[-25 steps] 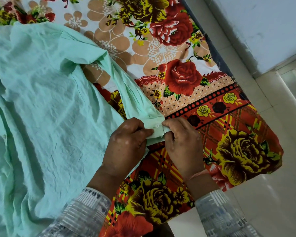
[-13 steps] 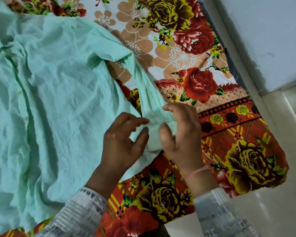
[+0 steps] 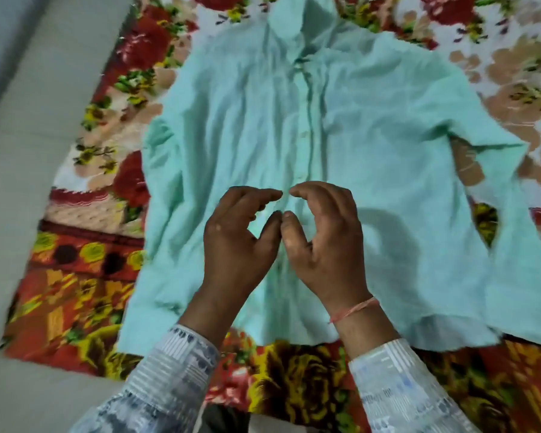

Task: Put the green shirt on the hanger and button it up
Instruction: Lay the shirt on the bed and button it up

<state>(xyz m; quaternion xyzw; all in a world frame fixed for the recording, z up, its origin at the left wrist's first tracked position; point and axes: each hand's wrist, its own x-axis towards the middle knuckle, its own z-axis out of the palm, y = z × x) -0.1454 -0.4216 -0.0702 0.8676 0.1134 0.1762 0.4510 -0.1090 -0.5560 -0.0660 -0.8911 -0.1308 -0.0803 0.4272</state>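
The pale green shirt (image 3: 388, 151) lies spread flat and front up on the flowered cloth, with its collar at the far end and its sleeves out to both sides. Its button strip runs down the middle with small white buttons showing. My left hand (image 3: 238, 242) and my right hand (image 3: 325, 242) are side by side over the lower part of that strip. Their fingers are curved and apart, the fingertips and thumbs of the two hands nearly meet, and I see no fabric pinched in them. No hanger shows in the view. The picture is blurred by motion.
A red, orange and yellow flowered blanket (image 3: 85, 276) lies under the shirt on a pale tiled floor (image 3: 28, 120), which shows along the left side. My patterned light sleeves cover both wrists at the bottom of the view.
Both hands have let go of the right sleeve cuff and moved left to the middle of the shirt front. The view has swung left, so the whole shirt now shows.
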